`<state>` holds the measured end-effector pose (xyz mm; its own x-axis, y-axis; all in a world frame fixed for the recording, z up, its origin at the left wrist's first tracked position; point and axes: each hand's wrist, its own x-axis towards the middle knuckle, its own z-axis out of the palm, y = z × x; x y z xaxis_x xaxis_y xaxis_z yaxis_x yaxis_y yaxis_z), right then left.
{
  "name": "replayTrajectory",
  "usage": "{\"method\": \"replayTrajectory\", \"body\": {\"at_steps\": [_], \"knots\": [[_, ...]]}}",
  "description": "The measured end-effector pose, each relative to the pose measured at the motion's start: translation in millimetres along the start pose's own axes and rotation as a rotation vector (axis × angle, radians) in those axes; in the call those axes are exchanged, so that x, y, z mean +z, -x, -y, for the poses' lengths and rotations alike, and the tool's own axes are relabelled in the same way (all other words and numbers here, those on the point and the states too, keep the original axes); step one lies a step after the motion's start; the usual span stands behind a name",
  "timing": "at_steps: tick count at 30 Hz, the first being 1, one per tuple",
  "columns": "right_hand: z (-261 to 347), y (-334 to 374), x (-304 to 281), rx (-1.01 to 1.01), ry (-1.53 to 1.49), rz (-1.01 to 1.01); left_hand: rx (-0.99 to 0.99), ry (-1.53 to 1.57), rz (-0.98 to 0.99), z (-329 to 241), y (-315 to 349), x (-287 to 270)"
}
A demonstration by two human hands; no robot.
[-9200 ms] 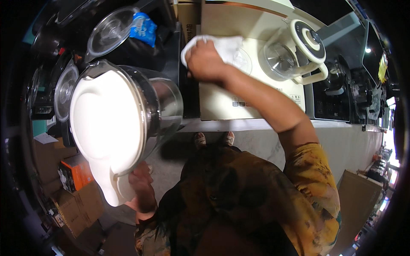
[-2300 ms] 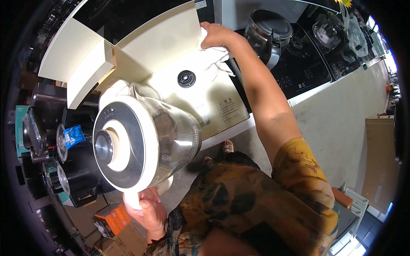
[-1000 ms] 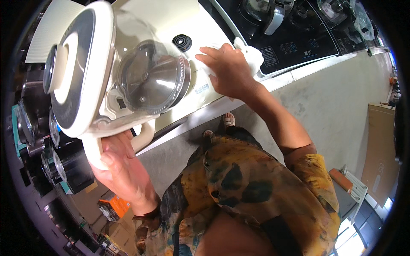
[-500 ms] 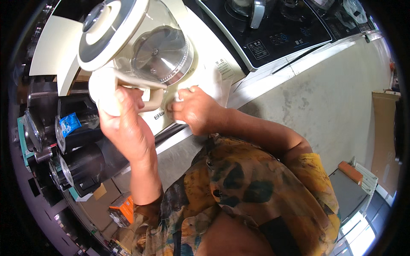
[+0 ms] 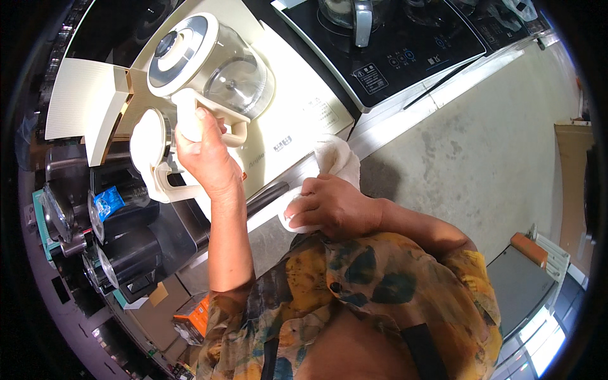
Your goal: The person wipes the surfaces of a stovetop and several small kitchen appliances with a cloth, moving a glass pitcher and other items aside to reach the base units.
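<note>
Grey floor (image 5: 443,158) fronts the flat cream appliance base (image 5: 297,88). On or just over it, our left grip (image 5: 212,158) wraps the cream handle (image 5: 185,109) of a rounded clear-glass kettle (image 5: 237,69), likely the safest hold on fragile glass; before it, our right grip (image 5: 337,206) bunches soft white cloth (image 5: 339,155).

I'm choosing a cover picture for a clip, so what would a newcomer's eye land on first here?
Probably the glass kettle, gripped in the left hand against the pale cream appliance at upper centre. Next comes the white cloth bunched in the right hand, just in front of the body. The bright blue packet also stands out among dark things at left.
</note>
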<state>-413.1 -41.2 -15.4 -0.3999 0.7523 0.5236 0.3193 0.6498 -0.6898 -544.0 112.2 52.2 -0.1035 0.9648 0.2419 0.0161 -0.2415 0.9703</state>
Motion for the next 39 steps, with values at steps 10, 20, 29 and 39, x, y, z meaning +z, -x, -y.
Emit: {"method": "replayTrajectory", "body": {"at_steps": [10,20,29,39], "knots": [[2.5,-0.4,-18.8,0.052,-0.1,-0.038,0.015,-0.001,-0.018,12.8,3.7,0.9],[2.3,0.8,-46.1,0.012,-0.188,-0.173,0.002,0.037,0.001,19.6,3.7,7.4],[9.1,6.0,-81.3,-0.023,-0.246,-0.335,-0.007,-0.007,-0.002,23.1,1.1,9.3],[19.9,-14.6,-102.5,0.268,-0.506,-0.919,0.088,-0.29,0.078,32.8,-2.6,-7.1]]}}
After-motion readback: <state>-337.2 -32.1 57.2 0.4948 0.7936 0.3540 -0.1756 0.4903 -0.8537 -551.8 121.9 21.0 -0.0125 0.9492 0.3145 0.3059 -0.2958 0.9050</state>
